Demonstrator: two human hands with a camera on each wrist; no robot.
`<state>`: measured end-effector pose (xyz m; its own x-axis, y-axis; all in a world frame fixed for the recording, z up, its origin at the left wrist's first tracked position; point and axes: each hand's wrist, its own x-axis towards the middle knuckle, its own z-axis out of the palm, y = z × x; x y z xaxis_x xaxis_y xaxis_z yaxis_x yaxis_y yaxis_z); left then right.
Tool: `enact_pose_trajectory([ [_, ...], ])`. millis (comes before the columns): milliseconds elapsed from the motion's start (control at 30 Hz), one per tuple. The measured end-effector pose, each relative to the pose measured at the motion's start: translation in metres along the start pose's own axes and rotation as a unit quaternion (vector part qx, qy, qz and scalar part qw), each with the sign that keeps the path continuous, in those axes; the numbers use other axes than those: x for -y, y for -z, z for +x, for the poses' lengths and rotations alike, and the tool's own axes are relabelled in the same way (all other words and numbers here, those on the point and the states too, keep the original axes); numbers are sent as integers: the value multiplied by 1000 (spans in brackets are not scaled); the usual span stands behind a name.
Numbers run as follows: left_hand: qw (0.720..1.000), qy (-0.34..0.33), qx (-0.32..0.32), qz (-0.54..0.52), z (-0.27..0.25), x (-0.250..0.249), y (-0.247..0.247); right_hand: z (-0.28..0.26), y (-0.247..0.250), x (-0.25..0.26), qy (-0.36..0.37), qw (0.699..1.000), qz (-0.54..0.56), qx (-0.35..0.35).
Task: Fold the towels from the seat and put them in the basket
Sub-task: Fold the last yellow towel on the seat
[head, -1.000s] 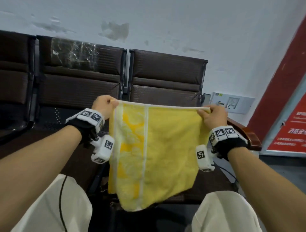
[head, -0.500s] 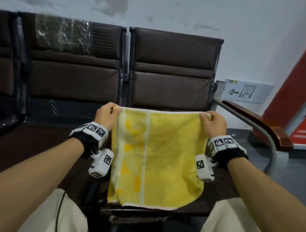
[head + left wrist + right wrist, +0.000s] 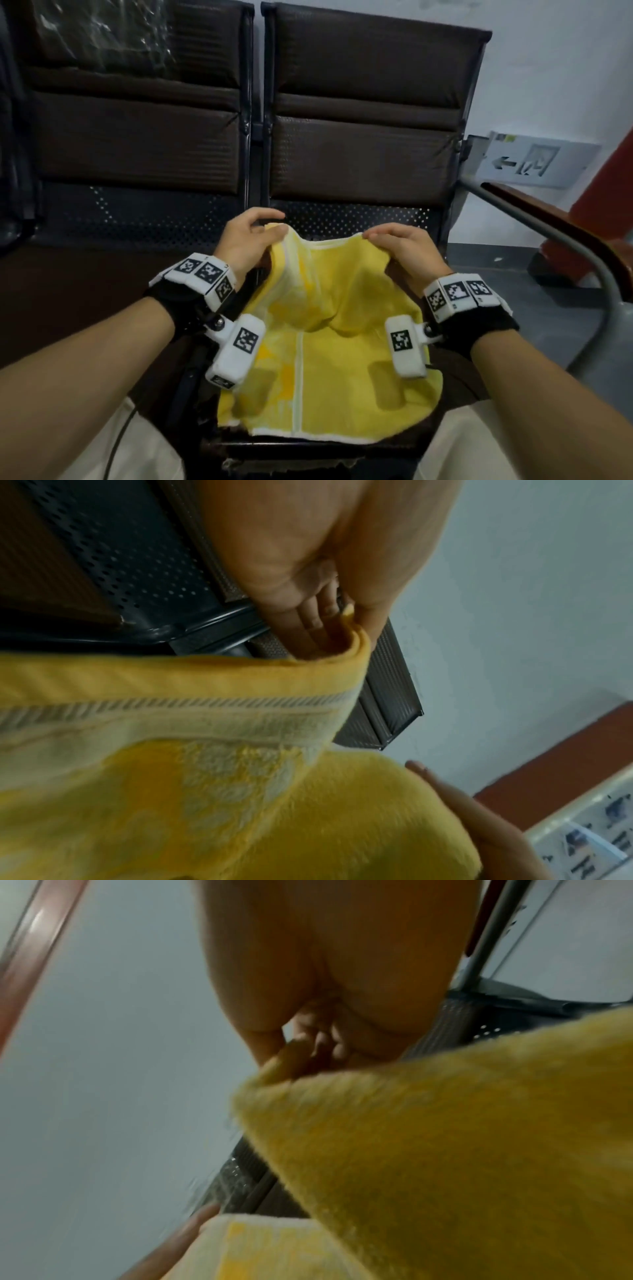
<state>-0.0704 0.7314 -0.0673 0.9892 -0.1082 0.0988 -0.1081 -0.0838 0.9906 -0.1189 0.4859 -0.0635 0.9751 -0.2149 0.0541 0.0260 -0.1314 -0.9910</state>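
Towel [image 3: 342,359] fills the lower centre of the head view: bright yellow terry with a pale cream band and a paler patterned panel running down its left part, and a thin cream hem along its edges. Its near half lies flat on the dark brown seat [image 3: 85,291], the front hem reaching the seat's front edge at the bottom of the frame. Its far half is lifted and sags in a loose trough between the two raised corners.

At centre frame, the left hand [image 3: 245,240] pinches the far left corner, thumb on one side and curled fingers on the other. The left wrist view shows this closely: the folded cream-and-yellow edge [image 3: 240,696] wraps up between the thumb and the fingertips [image 3: 318,620], with the striped woven band running across the picture.

Right of centre in the head view, the right hand [image 3: 404,246] grips the far right corner, fingers bent over the hem and pointing toward the left hand; the two hands are near each other but apart. In the right wrist view the yellow pile [image 3: 445,1137] rises to the curled fingers [image 3: 308,1039], though blur makes the exact pinch hard to read.

Each wrist carries a black strap with white marker blocks.
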Motion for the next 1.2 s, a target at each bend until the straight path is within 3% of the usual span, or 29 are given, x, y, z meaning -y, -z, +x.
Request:
enact_pose_trajectory([
  [100, 999, -33, 22, 15, -10, -5, -3, -9, -5, 4, -16, 984, 103, 148],
  [167, 999, -22, 28, 26, -13, -3, -5, -15, -8, 1, -7, 980, 58, 188],
  [233, 998, 17, 50, 25, -13, -1, -9, -18, -8, -5, 37, 977, -114, 179],
  [300, 996, 37, 80, 34, -13, 1, -12, -21, -9, -9, 44, 952, -232, 195],
  [400, 993, 26, 110, 41, -14, 2, -14, -24, -11, -10, 35, 948, -208, 238],
  [467, 992, 15, 116, 41, -15, 3, -15, -25, -13, -6, 101, 938, -250, 219],
  [600, 990, -5, 129, 48, -13, 6, -18, -26, -15, 2, 241, 869, -402, 159],
  [633, 990, -7, 132, 50, -13, 8, -18, -25, -15, 2, 256, 868, -402, 142],
  [800, 982, 11, 182, 50, -16, 18, -20, -18, -23, 2, 244, 936, -222, 121],
  [967, 980, 41, 192, -17, -23, 16, -29, -16, -32, -13, 214, 920, -295, 144],
  [1200, 970, 79, 226, -52, -34, 8, -32, -19, -38, -15, 197, 933, -268, 135],
])
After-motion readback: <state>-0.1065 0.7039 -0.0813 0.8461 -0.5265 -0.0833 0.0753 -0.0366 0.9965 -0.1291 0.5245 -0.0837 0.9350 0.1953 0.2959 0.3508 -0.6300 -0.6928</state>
